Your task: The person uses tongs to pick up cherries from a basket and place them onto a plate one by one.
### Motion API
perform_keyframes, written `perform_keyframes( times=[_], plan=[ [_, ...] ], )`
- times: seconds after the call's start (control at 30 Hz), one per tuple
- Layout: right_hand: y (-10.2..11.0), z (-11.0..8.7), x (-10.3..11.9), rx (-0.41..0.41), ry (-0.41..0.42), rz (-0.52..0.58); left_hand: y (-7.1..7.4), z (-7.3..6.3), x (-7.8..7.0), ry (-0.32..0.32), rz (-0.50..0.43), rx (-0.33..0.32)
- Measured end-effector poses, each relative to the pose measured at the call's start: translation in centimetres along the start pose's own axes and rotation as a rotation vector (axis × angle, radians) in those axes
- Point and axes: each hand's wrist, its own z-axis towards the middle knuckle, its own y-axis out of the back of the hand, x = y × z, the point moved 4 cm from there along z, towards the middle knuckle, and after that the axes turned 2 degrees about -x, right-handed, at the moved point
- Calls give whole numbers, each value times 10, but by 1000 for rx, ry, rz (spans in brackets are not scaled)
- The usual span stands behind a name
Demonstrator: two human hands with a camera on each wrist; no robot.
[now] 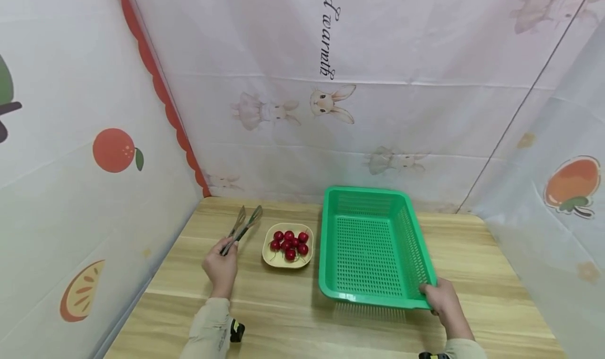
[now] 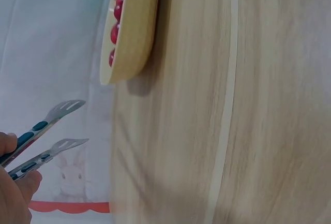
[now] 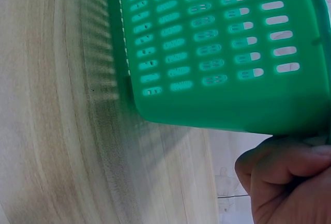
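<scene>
My left hand grips a pair of tongs by the handles, with the slotted tips spread apart and pointing away from me. In the left wrist view the tongs hang above the table. Right of them, a small yellow dish holds several red cherries. My right hand holds the near right corner of a green perforated basket, thumb over the rim and fingers curled beneath. Nothing shows inside the basket. Its near end appears slightly raised, with a dotted shadow on the wood below.
Beneath everything is a wood-grain table. White printed curtains stand along its back, left and right sides. The basket reaches close to the back curtain, and the dish sits just left of the basket.
</scene>
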Motion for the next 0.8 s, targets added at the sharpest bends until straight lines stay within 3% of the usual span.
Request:
perform_keyframes(
  times=[0.33,0.57,0.8],
  plan=[
    [0,2,0,-5,15,1,-4,7,16,65,37,21],
    [-1,1,0,-14,20,11,-9,7,25,61,69,42],
    [-2,0,-1,-24,25,-2,-10,6,31,58,133,113]
  ],
)
